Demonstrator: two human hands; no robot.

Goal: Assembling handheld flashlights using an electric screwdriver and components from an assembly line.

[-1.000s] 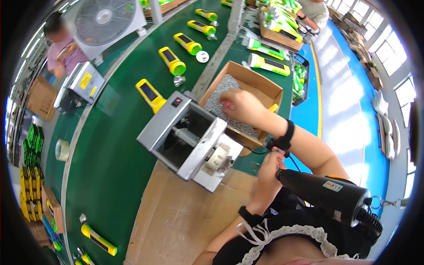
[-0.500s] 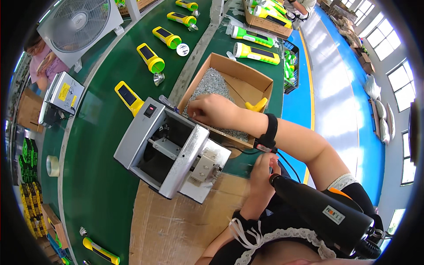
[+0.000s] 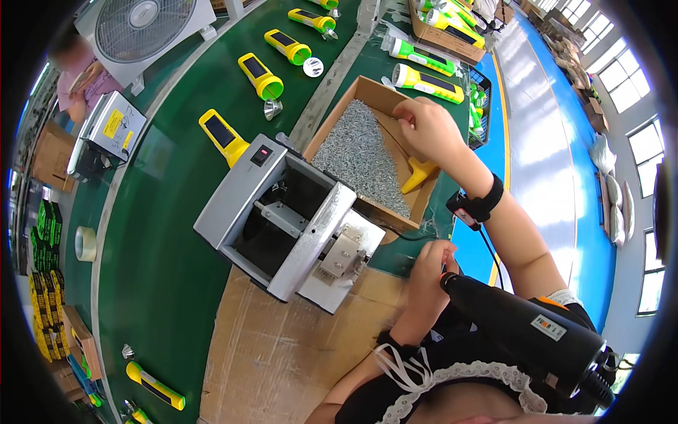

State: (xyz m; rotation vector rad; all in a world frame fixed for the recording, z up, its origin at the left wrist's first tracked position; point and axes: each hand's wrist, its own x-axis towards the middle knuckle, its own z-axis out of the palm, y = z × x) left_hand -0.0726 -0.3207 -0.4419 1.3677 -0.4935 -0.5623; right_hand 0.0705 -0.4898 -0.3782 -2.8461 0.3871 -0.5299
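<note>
My right hand (image 3: 429,131) is over the far right part of a cardboard box (image 3: 381,92), its fingers curled together; I cannot make out whether anything small is in them. A heap of small silver screws (image 3: 360,155) fills much of the box, and a yellow plastic piece (image 3: 418,174) lies in its right corner. My left hand (image 3: 429,274) is closed at the nose of a black electric screwdriver (image 3: 512,321); what its fingers hold is hidden. Left of the box stands a grey machine (image 3: 282,222) with a small metal block at its near right end.
Yellow-green flashlights (image 3: 261,76) with loose reflectors lie in a row on the green table (image 3: 169,233). More flashlights fill a box (image 3: 452,42) at the back. A fan (image 3: 145,32), a silver device (image 3: 109,134) and a tape roll (image 3: 85,244) are at left. Cardboard (image 3: 282,339) covers the near table.
My right hand has lifted from the screws at the box's near left and moved right, over the far right side. My left hand stays by the screwdriver's nose. The view has shifted slightly.
</note>
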